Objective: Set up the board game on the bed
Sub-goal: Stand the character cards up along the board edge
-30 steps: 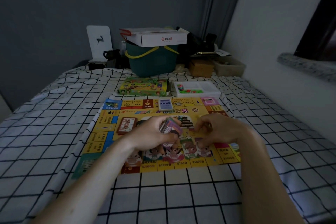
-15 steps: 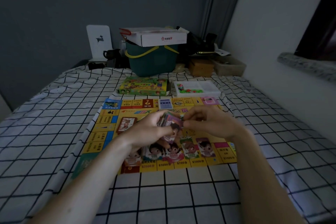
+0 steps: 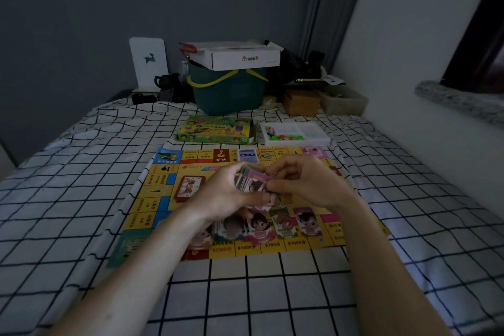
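A yellow game board (image 3: pixel 163 194) lies flat on the checked bed sheet (image 3: pixel 81 199). My left hand (image 3: pixel 223 194) grips a stack of play-money notes (image 3: pixel 252 180) above the board's middle. My right hand (image 3: pixel 302 180) pinches the top note of that stack. Several notes with cartoon faces (image 3: pixel 283 224) lie in a row along the board's near edge. A red card deck (image 3: pixel 189 188) sits on the board's left part, and a blue deck (image 3: pixel 247 154) on its far edge.
Beyond the board lie the green game box (image 3: pixel 214 129) and a white tray of small coloured pieces (image 3: pixel 296 133). A teal basket (image 3: pixel 229 90) with a white carton on top stands at the bed's head. A white wall runs along the right.
My right hand left the board's right side, where a note now lies, and came back up to the stack. Both hands rose slightly and moved away from me.
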